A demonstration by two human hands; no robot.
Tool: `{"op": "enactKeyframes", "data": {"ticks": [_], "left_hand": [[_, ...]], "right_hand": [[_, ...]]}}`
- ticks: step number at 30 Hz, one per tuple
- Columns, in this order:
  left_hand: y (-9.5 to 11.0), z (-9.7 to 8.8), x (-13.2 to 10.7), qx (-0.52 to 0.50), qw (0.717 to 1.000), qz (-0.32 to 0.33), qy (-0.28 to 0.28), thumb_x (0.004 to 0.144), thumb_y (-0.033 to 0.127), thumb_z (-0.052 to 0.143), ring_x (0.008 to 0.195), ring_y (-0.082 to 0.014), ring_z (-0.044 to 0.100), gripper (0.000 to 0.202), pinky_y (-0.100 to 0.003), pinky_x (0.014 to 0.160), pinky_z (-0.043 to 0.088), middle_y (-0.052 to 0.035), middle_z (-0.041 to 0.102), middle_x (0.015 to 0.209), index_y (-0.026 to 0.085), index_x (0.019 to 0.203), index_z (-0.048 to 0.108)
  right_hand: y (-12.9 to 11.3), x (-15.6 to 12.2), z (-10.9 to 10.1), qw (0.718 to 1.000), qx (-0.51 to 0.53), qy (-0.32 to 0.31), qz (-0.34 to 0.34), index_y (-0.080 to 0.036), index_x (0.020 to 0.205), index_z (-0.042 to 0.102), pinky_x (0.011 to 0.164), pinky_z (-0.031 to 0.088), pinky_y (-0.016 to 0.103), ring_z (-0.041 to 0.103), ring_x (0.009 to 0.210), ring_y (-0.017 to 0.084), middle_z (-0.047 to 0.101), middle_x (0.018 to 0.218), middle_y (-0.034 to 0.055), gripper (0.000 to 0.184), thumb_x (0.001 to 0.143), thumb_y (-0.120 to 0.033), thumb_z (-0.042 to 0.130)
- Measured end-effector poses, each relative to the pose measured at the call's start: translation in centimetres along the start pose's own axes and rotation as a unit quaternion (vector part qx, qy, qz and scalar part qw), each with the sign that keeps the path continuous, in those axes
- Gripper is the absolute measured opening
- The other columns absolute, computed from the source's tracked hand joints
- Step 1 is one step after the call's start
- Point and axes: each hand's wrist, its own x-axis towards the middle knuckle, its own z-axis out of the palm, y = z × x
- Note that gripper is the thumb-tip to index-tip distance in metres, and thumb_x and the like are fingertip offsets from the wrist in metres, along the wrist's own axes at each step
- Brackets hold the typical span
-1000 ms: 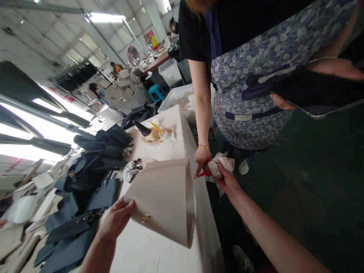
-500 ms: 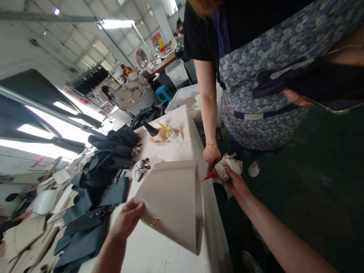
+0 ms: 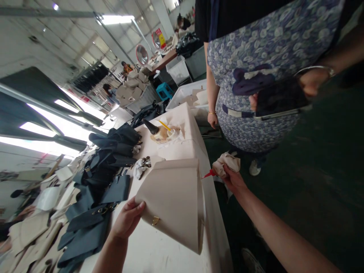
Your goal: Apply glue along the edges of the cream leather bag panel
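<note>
A beige leather bag piece [image 3: 173, 201] with a small gold clasp [image 3: 155, 220] is held over the table's near edge. Pinching its left corner, my left hand [image 3: 129, 218] has the thumb on top. My right hand [image 3: 231, 178] is closed around a bottle wrapped in crumpled beige cloth or paper [image 3: 226, 163]. From the wrapping a red nozzle [image 3: 209, 174] points left, its thin tip close to the piece's open right edge; whether they touch I cannot tell. Most of the bottle is hidden by the wrapping.
On the white table [image 3: 184, 148] stand a messy pot with a dark-handled brush [image 3: 150, 127], a yellow stick [image 3: 165, 126] and a stained rag [image 3: 141, 167]. Dark bags [image 3: 108, 163] line the left side. A co-worker in a flowered apron [image 3: 256, 83] stands across the corner, holding a dark object.
The co-worker has drawn back, and the hand that was by the red nozzle now hangs away from it. My hands have barely moved, the right one slightly left.
</note>
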Motion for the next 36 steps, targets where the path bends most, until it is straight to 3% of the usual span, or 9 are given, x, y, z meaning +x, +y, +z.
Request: {"op": "enactKeyframes", "data": {"ticks": [16,21,31,36], "left_hand": [[-0.3,0.1,-0.2,-0.006,1.0,-0.003,0.005,0.053,0.032,0.089,0.067,-0.019,0.066,0.033,-0.025,0.06,0.051,-0.0044,0.074,0.072,0.019,0.082,0.076],[-0.3,0.1,-0.4,-0.001,1.0,-0.001,0.02,0.052,0.032,0.089,0.072,-0.0204,0.067,0.037,-0.026,0.065,0.052,-0.0054,0.074,0.074,0.018,0.083,0.076],[-0.7,-0.2,-0.7,-0.012,1.0,0.004,0.004,0.056,0.029,0.087,0.061,-0.0163,0.064,0.031,-0.026,0.063,0.051,-0.0052,0.074,0.073,0.018,0.082,0.076],[-0.8,-0.2,-0.8,-0.013,1.0,0.003,0.015,0.054,0.029,0.088,0.064,-0.0172,0.064,0.032,-0.026,0.064,0.051,-0.007,0.074,0.074,0.017,0.081,0.076]], "right_hand": [[1.0,-3.2,-2.4,0.999,-0.017,0.015,0.029,-0.026,0.1,0.067,0.074,0.061,0.028,0.07,0.085,0.017,0.074,0.095,-0.0026,0.051,0.054,-0.018,0.087],[1.1,-4.8,-2.5,0.998,-0.027,0.007,0.049,-0.023,0.1,0.068,0.071,0.06,0.026,0.07,0.082,0.016,0.074,0.093,-0.0007,0.05,0.054,-0.016,0.087],[1.2,-5.4,-1.5,0.998,-0.053,-0.013,0.033,-0.025,0.102,0.067,0.073,0.06,0.027,0.07,0.082,0.016,0.074,0.093,-0.0019,0.054,0.053,-0.017,0.088],[1.3,-7.2,-2.1,0.995,-0.074,-0.013,0.065,-0.023,0.1,0.069,0.074,0.059,0.027,0.07,0.084,0.017,0.074,0.094,-0.0002,0.051,0.052,-0.018,0.088]]}}
